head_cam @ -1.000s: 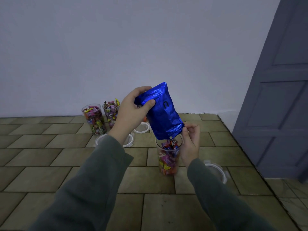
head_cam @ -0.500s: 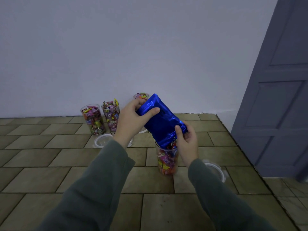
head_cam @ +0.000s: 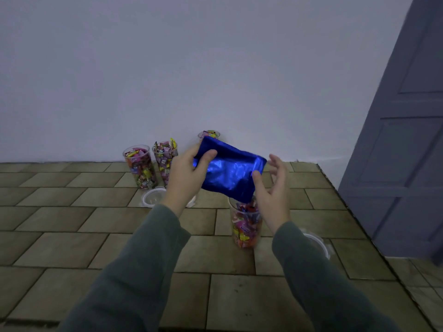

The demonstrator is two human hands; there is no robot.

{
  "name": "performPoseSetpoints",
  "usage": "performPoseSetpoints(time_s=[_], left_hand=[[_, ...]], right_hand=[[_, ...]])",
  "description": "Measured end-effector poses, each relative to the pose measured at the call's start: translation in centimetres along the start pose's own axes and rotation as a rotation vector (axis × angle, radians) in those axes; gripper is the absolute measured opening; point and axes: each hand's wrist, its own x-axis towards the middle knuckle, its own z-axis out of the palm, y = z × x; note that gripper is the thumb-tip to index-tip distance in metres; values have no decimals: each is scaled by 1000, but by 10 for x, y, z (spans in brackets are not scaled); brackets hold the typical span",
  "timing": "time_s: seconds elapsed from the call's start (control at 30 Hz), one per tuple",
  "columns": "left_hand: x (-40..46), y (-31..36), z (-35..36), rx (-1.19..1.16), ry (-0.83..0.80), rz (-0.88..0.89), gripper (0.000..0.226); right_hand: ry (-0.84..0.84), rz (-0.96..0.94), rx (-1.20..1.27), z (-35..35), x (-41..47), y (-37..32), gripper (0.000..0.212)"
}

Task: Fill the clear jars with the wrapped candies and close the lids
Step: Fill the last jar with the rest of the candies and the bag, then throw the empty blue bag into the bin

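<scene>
1. Writing: the candy wrappers carry small printed words, too blurred to read; the blue bag (head_cam: 229, 173) shows no legible print.
2. Blue bag: a shiny foil pouch held in the air, its long axis tilted, upper end toward the wall at the left, lower corner pointing down into the mouth of the near jar (head_cam: 245, 224).
3. Left hand (head_cam: 185, 172): grips the upper end of the bag, thumb curled over its front face and fingers behind it.
4. Right hand (head_cam: 273, 185): fingers spread and loosely extended beside the right edge of the bag; only the thumb tip touches the foil, and nothing is pinched.
5. Near jar: a clear, upright, lidless cylinder on the tiled floor (head_cam: 72, 236), holding wrapped candies (head_cam: 244, 232) almost to the rim; the right wrist partly covers its right side.
6. Back jars: two filled clear jars (head_cam: 140, 167) stand upright, side by side near the wall; a third jar (head_cam: 209, 134) shows only its top behind the bag.
7. Lids: one white-rimmed clear lid (head_cam: 152, 197) lies on the floor just in front of the two jars; another lid (head_cam: 316, 243) lies beside the right sleeve, partly hidden.
8. Surroundings: a grey panelled door (head_cam: 405, 140) stands at the right, a plain wall behind.
</scene>
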Motion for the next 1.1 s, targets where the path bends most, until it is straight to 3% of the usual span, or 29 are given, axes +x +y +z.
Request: performPoseSetpoints(time_s=[0.1, 0.2, 0.3, 0.47, 0.63, 0.87, 1.0, 1.1], left_hand=[[-17, -23, -21, -176, 233, -149, 13], [-45, -55, -47, -284, 485, -298, 15], [-82, -85, -86, -215, 666, -424, 16], [-160, -122, -158, -82, 868, -574, 32], [-246, -150, -220, 29, 1137, -678, 24], [-352, -178, -257, 125, 1408, -881, 21], [-406, -207, -251, 139, 1421, -1047, 19], [-445, -230, -229, 164, 1348, -1297, 26]], right_hand=[[41, -330, -166, 17, -9, -21, 40], [-85, -548, -155, 56, -29, -35, 25], [-394, -560, -179, 110, -60, -25, 18], [-948, -412, -443, 206, -128, 14, 37], [-1216, -460, -636, 287, -196, 14, 52], [-1286, -501, -770, 345, -234, 16, 66], [-1293, -514, -785, 345, -231, 18, 69], [-1289, -520, -787, 344, -231, 16, 68]])
